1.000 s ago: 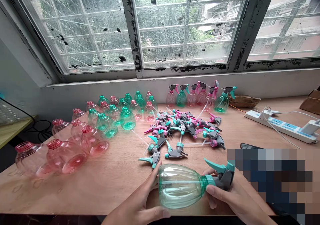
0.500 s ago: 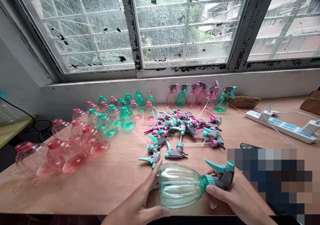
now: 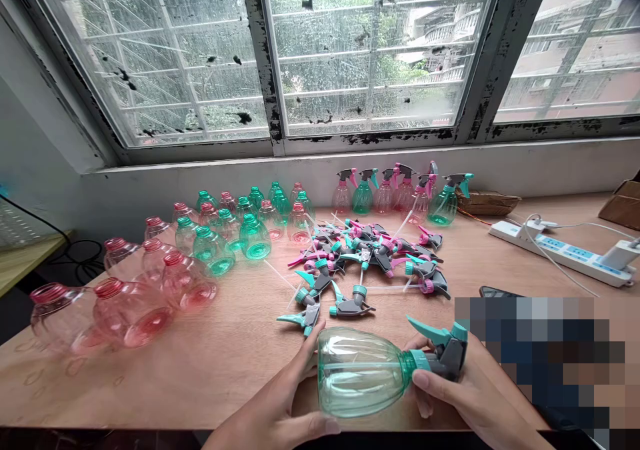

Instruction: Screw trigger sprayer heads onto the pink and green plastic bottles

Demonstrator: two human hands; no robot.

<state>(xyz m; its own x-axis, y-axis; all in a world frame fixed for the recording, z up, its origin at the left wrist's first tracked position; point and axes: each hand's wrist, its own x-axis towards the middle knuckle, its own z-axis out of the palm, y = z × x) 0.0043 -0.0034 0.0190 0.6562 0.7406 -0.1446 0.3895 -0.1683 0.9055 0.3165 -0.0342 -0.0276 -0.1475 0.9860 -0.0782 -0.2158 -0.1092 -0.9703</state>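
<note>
A green transparent spray bottle lies on its side between my hands, low over the table's front edge. Its base points left, and a grey and teal trigger spray head sits on its neck. My left hand grips the base, thumb below and fingers behind. At the neck and collar, my right hand is closed, its thumb on the near side and other fingers partly hidden. A pale tube shows inside the bottle. Just beyond lies a pile of loose trigger spray heads in grey, teal and pink.
Uncapped pink bottles and green bottles stand at left. Several bottles with spray heads line the back wall. To the right are a white power strip with cables, a brown package and a dark phone.
Almost nothing differs. Both hands keep their hold, and the bottle has shifted very slightly left.
</note>
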